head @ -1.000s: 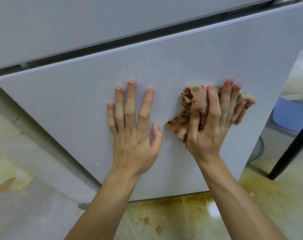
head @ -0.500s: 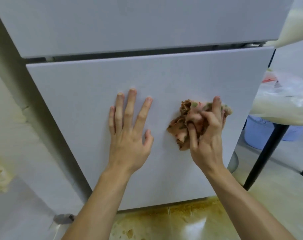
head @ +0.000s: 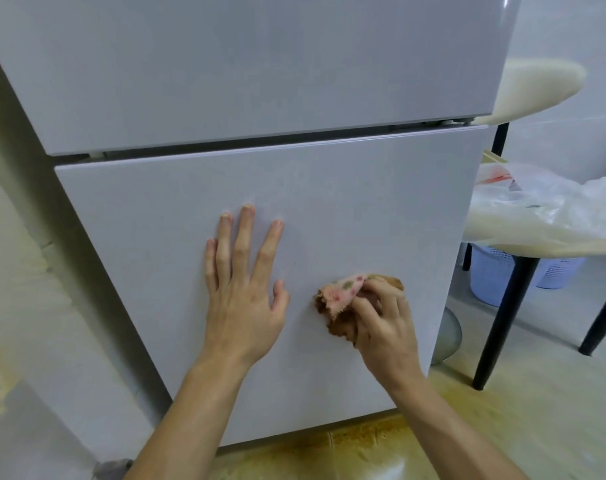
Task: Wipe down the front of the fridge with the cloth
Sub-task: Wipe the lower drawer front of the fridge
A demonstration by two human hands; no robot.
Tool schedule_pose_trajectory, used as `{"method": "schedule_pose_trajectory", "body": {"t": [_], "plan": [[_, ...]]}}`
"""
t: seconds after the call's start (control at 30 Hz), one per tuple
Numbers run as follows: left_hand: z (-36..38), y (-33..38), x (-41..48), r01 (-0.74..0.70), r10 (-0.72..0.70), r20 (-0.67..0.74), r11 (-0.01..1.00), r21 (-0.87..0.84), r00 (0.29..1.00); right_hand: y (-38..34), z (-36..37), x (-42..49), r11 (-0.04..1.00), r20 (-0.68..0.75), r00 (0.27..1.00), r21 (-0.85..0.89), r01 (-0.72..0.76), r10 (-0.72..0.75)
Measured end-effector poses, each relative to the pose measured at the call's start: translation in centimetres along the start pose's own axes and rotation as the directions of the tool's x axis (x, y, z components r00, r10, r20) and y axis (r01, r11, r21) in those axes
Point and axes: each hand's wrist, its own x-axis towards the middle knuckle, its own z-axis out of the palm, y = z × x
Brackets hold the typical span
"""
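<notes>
1. Right hand (head: 384,323), lower centre-right of the frame: we noted the fingers curled close round a bunched cloth (head: 343,289). The cloth was pink with green spots. Thumb and fingertips pinched the wad, and a loose corner poked out toward the left.
2. Cloth: it was pressed against the lower door (head: 149,237) of the fridge, low on the panel and right of its middle. We judged the wad too tightly balled. Flattened under the palm, it would have covered a wider strip.
3. Left hand (head: 242,306), centre of the frame: the fingers were straight and spread, the palm lay flat on the same door, and it held nothing. It was near the cloth but apart from it. We judged it a brace against the wiping pressure.
4. Lower door, pale grey: we could not tell wiped areas from unwiped. We judged overlapping strokes best, worked from the top edge downward and out to both sides.
5. Upper door (head: 225,64), top of the frame: no hand was on it, and we could not tell its condition.
6. Surroundings: a stained floor (head: 363,441) lay at the bottom. A table (head: 571,245) bearing a plastic bag (head: 536,199) stood at the right, just beside the door's edge. We judged that strokes there called for care.
</notes>
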Motion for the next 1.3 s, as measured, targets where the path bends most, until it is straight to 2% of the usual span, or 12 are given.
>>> {"method": "schedule_pose_trajectory", "body": {"t": [0.17,0.33,0.43,0.53,0.63,0.73,0.83,0.9,1.03,1.1,1.17,1.3], "plan": [[-0.2,-0.2,-0.2,0.037,-0.037,-0.024,0.999,-0.017,0.999,-0.5,-3.5,8.5,0.97,-0.253,0.941,0.149,-0.192,0.226],[-0.4,-1.6,-0.6,0.107,-0.107,-0.058,0.994,-0.002,0.993,-2.4,-4.3,14.0,0.937,-0.359,0.87,0.215,-0.274,0.337],[-0.4,-2.3,-0.7,0.104,-0.103,-0.062,0.994,0.019,0.993,-3.9,-2.3,11.1,0.971,-0.332,0.915,0.138,-0.194,0.23],[-0.3,-2.4,-0.7,0.122,-0.119,-0.068,0.992,0.039,0.991,-5.0,0.5,4.5,0.997,-0.173,0.985,0.083,0.007,0.008],[-0.3,-2.4,-0.8,0.12,-0.118,-0.047,0.992,0.04,0.992,-5.2,2.3,-0.5,0.989,0.022,0.991,0.078,0.128,-0.13],[-0.4,-2.5,-0.8,0.11,-0.108,-0.04,0.993,0.041,0.993,-4.4,1.9,0.2,0.978,0.08,0.978,0.101,0.185,-0.193],[-0.7,-2.6,-0.9,0.122,-0.119,-0.054,0.991,0.047,0.991,-4.8,0.1,4.7,0.987,-0.098,0.994,0.152,0.06,-0.045],[-0.9,-3.1,-1.1,0.144,-0.14,-0.062,0.988,0.052,0.988,-5.6,-1.0,9.1,0.976,-0.251,0.961,0.211,-0.062,0.115],[-1.5,-4.6,-1.6,0.18,-0.177,-0.061,0.983,0.041,0.982,-7.6,-1.6,14.0,0.935,-0.365,0.881,0.293,-0.197,0.3],[-1.8,-5.4,-1.7,0.187,-0.184,-0.056,0.981,0.05,0.981,-8.3,-0.6,12.9,0.953,-0.373,0.891,0.247,-0.175,0.26],[-1.9,-6.1,-1.8,0.175,-0.173,-0.046,0.983,0.06,0.984,-8.6,1.1,10.1,0.982,-0.334,0.934,0.178,-0.066,0.123],[-2.2,-6.7,-2.0,0.153,-0.152,-0.016,0.986,0.069,0.988,-8.2,4.2,2.6,0.978,-0.146,0.98,0.134,0.157,-0.137]]}}
